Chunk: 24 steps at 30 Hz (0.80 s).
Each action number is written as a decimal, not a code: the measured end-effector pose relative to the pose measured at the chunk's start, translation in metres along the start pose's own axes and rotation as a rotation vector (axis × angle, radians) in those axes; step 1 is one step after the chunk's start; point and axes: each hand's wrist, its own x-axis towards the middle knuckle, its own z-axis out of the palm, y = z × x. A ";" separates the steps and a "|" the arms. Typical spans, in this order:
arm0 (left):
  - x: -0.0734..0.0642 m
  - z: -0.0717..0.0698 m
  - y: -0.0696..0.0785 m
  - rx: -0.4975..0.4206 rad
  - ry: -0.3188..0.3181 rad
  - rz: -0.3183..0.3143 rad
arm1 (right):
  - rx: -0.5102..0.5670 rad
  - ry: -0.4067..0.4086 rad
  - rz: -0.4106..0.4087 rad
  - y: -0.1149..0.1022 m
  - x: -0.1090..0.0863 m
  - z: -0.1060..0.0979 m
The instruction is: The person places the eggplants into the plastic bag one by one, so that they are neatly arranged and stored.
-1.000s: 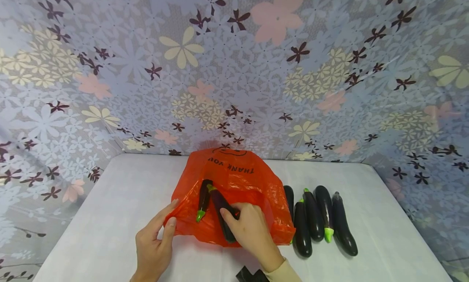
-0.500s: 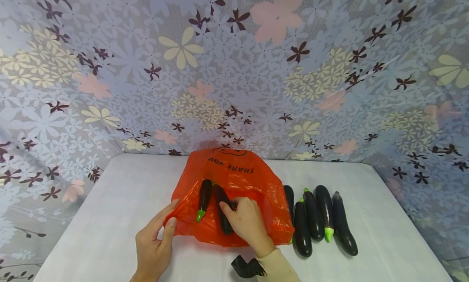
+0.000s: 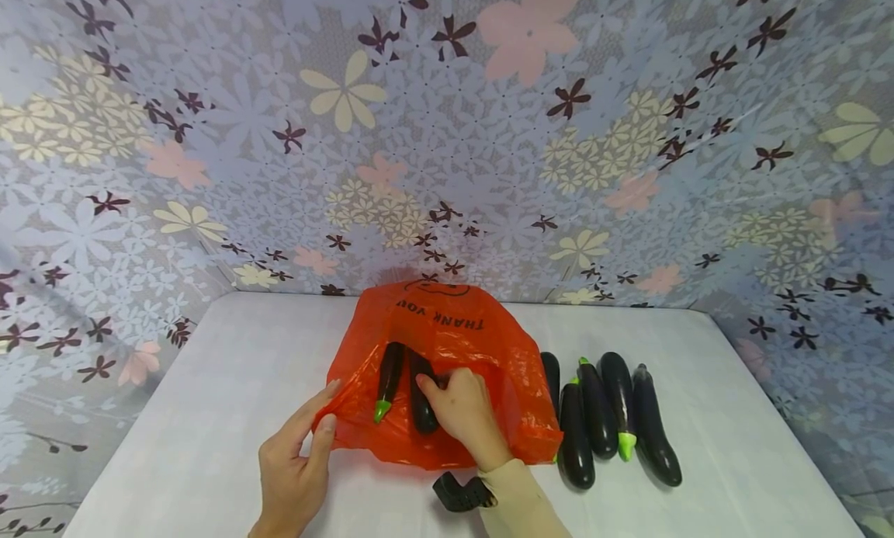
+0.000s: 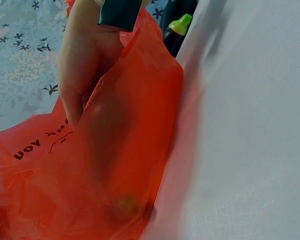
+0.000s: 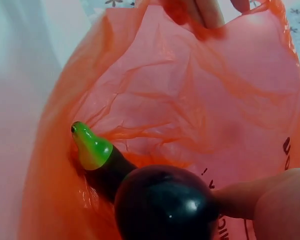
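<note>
A red plastic bag (image 3: 513,344) printed with THANK YOU lies on its side, its mouth facing me. My left hand (image 3: 296,460) holds the left edge of that mouth between thumb and fingers. Reaching inside, my right hand (image 3: 462,407) grips a dark eggplant (image 3: 422,410) along its side, the rounded end toward me. To its left in the bag lies another eggplant (image 3: 389,375), its green stem end (image 5: 92,150) pointing toward the opening. The far end of the held eggplant is hidden in the bag. Through the bag's wall, a blurred dark shape shows in the left wrist view.
Right of the bag several eggplants (image 3: 599,414) lie side by side on the white table (image 3: 733,445), one partly behind the bag. A black device (image 3: 461,493) sits at my right wrist. Floral fabric (image 3: 447,173) rises behind the table and at both sides.
My right hand has pushed the held eggplant deeper into the bag, away from me, its near end now inside the mouth. The left hand stays in place on the edge.
</note>
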 end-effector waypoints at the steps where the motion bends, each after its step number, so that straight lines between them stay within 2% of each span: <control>1: 0.000 0.000 0.000 -0.001 0.001 0.000 | 0.002 0.002 0.003 0.000 0.001 0.001; 7: 0.000 0.001 -0.003 0.006 0.011 0.023 | -0.006 0.014 0.040 0.002 0.006 0.005; 11: 0.000 0.002 -0.006 0.007 0.024 0.049 | -0.040 0.040 0.026 0.005 0.010 0.010; 15: 0.000 0.002 -0.006 0.007 0.024 0.047 | -0.064 0.073 0.013 0.007 0.012 0.015; 24: 0.000 0.002 -0.007 -0.006 0.035 0.070 | -0.038 0.119 0.071 0.011 0.017 0.023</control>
